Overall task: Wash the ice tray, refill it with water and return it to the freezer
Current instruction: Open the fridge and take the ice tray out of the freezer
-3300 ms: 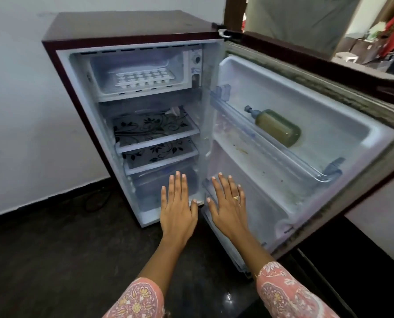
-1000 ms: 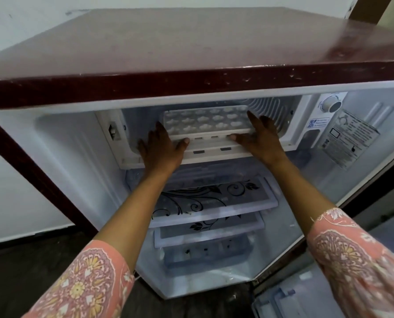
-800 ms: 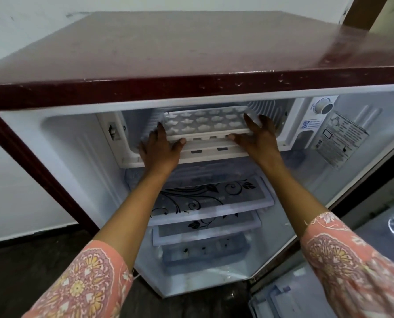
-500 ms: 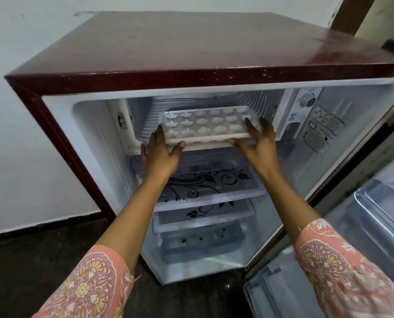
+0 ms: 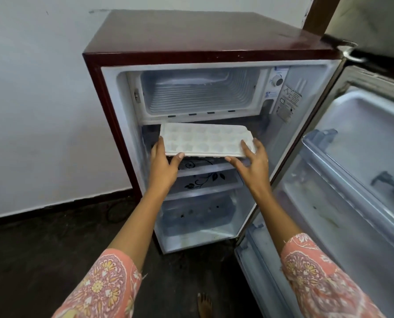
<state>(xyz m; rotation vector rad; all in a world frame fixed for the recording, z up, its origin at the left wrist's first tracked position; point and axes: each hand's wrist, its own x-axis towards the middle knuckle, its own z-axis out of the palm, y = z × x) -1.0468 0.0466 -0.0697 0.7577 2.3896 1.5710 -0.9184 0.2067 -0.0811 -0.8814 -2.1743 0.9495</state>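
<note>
While the ice tray (image 5: 205, 142) is hanging below the freezer (image 5: 200, 92), fetching is seemingly ending.
Left hand (image 5: 163, 166) and right hand (image 5: 253, 166) are gripping its ends; next, probably, a level carry to washing.

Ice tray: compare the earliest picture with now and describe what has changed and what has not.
The ice tray, first lying in the freezer compartment, has been drawn out towards the person and down, in front of the patterned shelves. The left hand and right hand, open and low at first, took hold of its ends. The fridge door stays open.
</note>
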